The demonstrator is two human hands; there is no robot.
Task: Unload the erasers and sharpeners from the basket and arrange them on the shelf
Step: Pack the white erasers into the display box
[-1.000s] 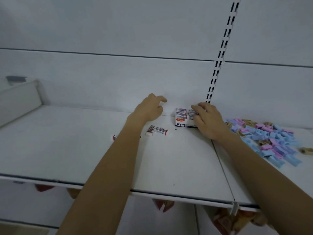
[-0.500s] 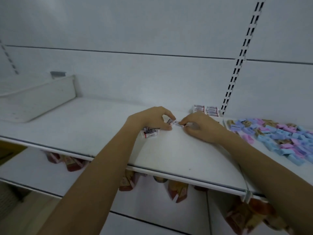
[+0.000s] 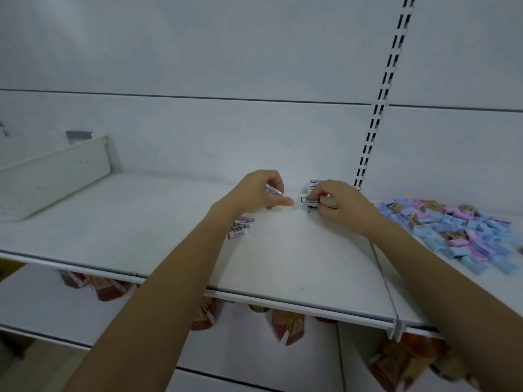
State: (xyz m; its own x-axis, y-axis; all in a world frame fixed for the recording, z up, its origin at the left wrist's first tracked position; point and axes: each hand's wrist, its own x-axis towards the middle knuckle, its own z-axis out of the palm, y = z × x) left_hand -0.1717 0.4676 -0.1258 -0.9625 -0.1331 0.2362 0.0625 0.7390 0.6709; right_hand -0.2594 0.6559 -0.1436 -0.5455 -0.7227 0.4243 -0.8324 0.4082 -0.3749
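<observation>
Compared with half a second earlier, the two hands have been drawn slightly apart. The left hand point(image 3: 254, 193) and the right hand point(image 3: 339, 205), which then met over one piece, are now each seen with a piece of their own.

Everything is carried by the white shelf point(image 3: 141, 236). On its right section a large heap of blue, pink and tan sharpeners point(image 3: 458, 230) has been tipped out and left unsorted. At the far left a white tray point(image 3: 56, 176) is stood close to the back wall. On the lower shelf, red-and-tan packets point(image 3: 285, 323) can be made out. Behind the right hand an eraser box point(image 3: 314, 183) is set against the back panel, mostly hidden. Just by the left wrist a few loose erasers point(image 3: 240, 226) are left lying on the shelf, touching one another.

The grip of the left hand is closed round a sleeved eraser point(image 3: 274, 190), which is held above the shelf between curled fingers and thumb. The grip of the right hand is pinched on a second eraser point(image 3: 310, 200), held low and close to the box.

No basket is in view, so what remains in it cannot be told. Unloading is judged well advanced, but arranging is judged barely begun. The sharpeners are yet to be ordered, and the erasers appear to be gathered toward the box a few at a time.
</observation>
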